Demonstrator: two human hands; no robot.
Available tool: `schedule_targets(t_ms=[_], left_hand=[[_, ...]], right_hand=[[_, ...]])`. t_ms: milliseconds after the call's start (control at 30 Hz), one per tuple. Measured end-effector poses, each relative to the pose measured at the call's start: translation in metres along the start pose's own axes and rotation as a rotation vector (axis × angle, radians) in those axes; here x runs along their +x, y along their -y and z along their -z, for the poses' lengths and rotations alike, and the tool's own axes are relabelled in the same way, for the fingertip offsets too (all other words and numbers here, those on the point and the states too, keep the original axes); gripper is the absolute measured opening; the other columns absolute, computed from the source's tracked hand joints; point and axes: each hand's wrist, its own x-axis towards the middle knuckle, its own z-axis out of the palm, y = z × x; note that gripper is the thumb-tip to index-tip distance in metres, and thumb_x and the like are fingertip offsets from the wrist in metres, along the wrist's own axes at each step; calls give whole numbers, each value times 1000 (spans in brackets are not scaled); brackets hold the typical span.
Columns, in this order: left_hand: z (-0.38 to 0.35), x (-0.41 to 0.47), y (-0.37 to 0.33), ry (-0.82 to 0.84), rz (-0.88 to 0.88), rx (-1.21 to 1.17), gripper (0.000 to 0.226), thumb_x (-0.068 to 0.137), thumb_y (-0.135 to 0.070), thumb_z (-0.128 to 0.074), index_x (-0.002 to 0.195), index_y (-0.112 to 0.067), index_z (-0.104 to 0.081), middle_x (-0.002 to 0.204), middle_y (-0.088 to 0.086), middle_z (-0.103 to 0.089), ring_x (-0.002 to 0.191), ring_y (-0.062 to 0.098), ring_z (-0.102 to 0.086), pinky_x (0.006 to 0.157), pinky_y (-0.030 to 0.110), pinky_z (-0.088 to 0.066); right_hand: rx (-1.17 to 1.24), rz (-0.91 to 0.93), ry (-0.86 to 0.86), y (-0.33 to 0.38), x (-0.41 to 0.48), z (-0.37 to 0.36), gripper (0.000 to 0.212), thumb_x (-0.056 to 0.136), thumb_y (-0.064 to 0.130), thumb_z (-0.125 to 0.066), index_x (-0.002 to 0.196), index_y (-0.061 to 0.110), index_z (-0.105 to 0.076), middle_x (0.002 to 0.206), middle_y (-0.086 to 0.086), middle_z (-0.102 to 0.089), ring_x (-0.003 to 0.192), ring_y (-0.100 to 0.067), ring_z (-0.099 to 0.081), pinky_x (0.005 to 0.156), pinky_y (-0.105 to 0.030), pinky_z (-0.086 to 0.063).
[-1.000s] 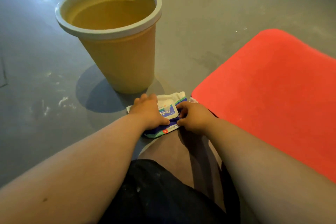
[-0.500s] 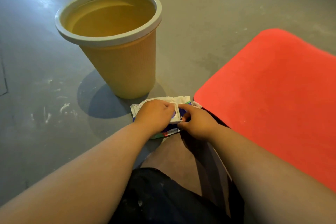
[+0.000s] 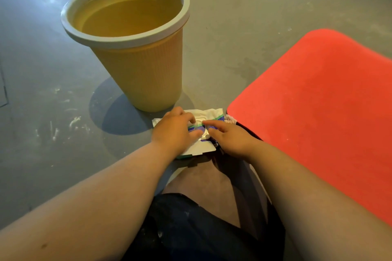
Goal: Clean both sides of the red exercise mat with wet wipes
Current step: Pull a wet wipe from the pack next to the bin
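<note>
left hand [image 3: 174, 131] resting on wipes pack [image 3: 212, 114], right hand [image 3: 231, 140] touching it

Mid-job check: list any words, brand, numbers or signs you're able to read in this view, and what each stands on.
No text here can be read.
On the wet wipes pack: blue and green print, too blurred and partly covered to read.
On the yellow bin: no text visible.
On the red mat: no text visible.
</note>
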Motion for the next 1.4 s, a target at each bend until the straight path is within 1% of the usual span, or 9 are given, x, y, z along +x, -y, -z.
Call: schedule_targets(t_ms=[133,200,433,600,967,1067,1233,1333,1400], left_hand=[[4,5,-10,-18,-12,41,15,94,-23,-53,108,-21,-59,113,4,-55,93,22,-53,78,35,-50],[7,4,-9,-5,-42,28,31,94,-16,-54,123,-26,-49,115,5,-53,91,24,-55,73,35,-50],[10,-2,-8,76,-26,503,32,95,-38,-44,115,-23,-64,111,5,-46,96,23,-52,77,34,-44],[4,6,-15,67,-97,617,28,92,-27,-57,118,-18,-61,115,5,-47,106,23,-46,85,34,-38],[27,-7,-20,-444,-143,-116,8,98,-14,-44,93,-10,-49,93,7,-47,81,22,-47,70,34,-44],[25,-8,-24,-376,-174,-163,16,102,-22,-39,100,-11,-52,97,1,-46,79,19,-49,66,31,-44],[24,-11,-14,-326,-188,-308,14,101,-25,-42,98,-16,-53,92,-2,-52,77,22,-52,63,35,-41],[22,-11,-17,-238,-115,-437,9,101,-30,-42,101,-24,-49,95,-5,-56,82,17,-54,65,28,-37],[21,-11,-15,-178,27,-502,17,102,-33,-36,112,-26,-49,107,-2,-60,92,18,-57,75,33,-44]], right_hand=[[-49,-27,0,-4,6,-5,42,97,33,-47,136,47,-40,122,0,-58,100,-15,-55,84,-28,-47],[-54,-43,8,-5,8,-6,44,96,33,-48,135,48,-39,116,2,-58,97,-15,-56,84,-30,-49],[-72,-52,8,-4,8,-6,49,94,28,-49,138,47,-36,96,6,-49,76,-11,-50,67,-25,-41],[-65,-62,18,-4,6,-8,51,95,25,-47,139,47,-33,87,9,-44,74,-10,-49,62,-23,-41],[-157,-103,9,3,9,-8,54,93,24,-49,140,47,-32,120,-1,-56,93,-15,-57,82,-31,-53],[-234,-103,-14,9,10,-10,56,91,28,-53,141,41,-31,123,-2,-56,95,-16,-56,79,-29,-51],[-147,80,-333,29,2,1,61,83,29,-61,139,39,-40,110,4,-64,93,-19,-60,74,-25,-43],[-63,110,-364,37,1,4,27,83,17,-57,106,25,-68,87,3,-65,79,-16,-59,61,-25,-40],[81,36,-454,31,4,4,10,82,14,-55,78,13,-64,70,0,-58,64,-16,-52,53,-28,-36]])
